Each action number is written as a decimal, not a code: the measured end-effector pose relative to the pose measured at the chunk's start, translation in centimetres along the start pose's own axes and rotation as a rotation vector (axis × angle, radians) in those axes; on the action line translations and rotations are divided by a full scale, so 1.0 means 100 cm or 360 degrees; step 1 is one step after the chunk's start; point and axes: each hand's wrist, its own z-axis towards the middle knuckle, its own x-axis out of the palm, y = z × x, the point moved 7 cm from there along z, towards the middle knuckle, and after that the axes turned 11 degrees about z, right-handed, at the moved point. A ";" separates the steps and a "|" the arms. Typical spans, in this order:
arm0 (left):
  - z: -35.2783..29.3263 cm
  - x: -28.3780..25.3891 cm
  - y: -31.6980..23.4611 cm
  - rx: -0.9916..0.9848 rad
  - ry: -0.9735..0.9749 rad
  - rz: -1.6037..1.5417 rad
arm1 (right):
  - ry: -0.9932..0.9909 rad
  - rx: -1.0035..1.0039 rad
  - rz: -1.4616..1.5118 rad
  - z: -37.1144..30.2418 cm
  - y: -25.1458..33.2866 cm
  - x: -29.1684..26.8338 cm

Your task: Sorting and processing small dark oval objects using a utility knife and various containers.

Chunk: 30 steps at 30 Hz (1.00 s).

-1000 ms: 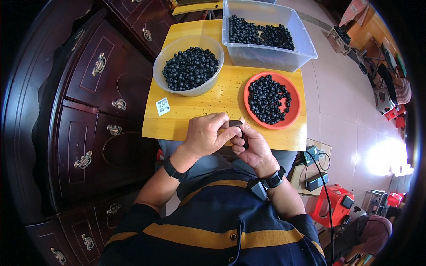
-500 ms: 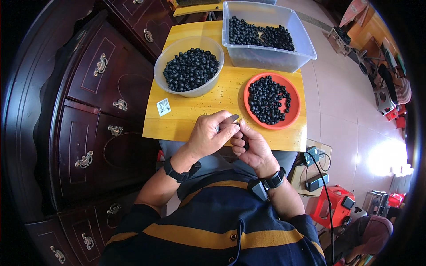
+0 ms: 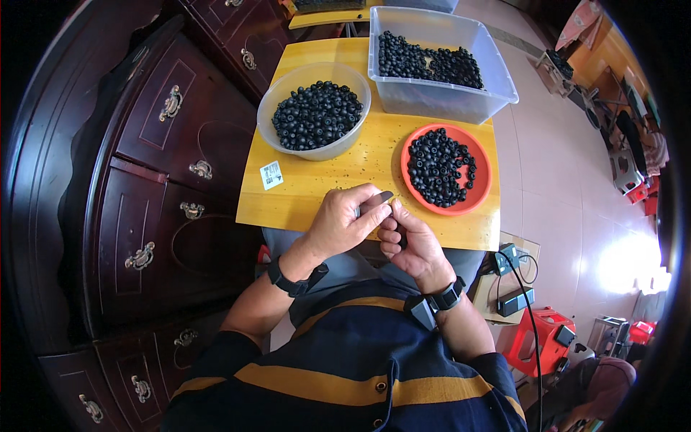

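My left hand (image 3: 344, 222) is closed around a small flat blade (image 3: 376, 199) that looks like a knife's, its dark tip pointing up and right. My right hand (image 3: 417, 248) is closed beside it, thumb and fingertips meeting the left hand's fingers. A little black (image 3: 402, 234) shows inside the curled right fingers, probably small rubber-like parts, too hidden to name surely. Just beyond, an orange-red plate (image 3: 484, 196) holds small black ring-shaped parts (image 3: 436, 164). Further left, a round translucent bowl (image 3: 272, 93) is heaped with similar black parts (image 3: 317, 115).
A clear rectangular bin (image 3: 446, 104) with more black parts stands at the back of the yellow table (image 3: 317, 180). Near a white label (image 3: 271, 175), dark crumbs are scattered. Dark wooden drawers (image 3: 155, 151) line the left. A black cable (image 3: 529, 317) and red stool (image 3: 536, 342) are at right.
The table and its containers sit slightly lower and further right in the picture, as the view shifted. Both hands keep nearly the same hold, close together.
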 end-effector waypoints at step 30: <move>0.001 0.001 -0.012 0.0303 -0.0198 0.0905 | -0.0055 -0.0188 -0.0065 0.003 0.012 -0.003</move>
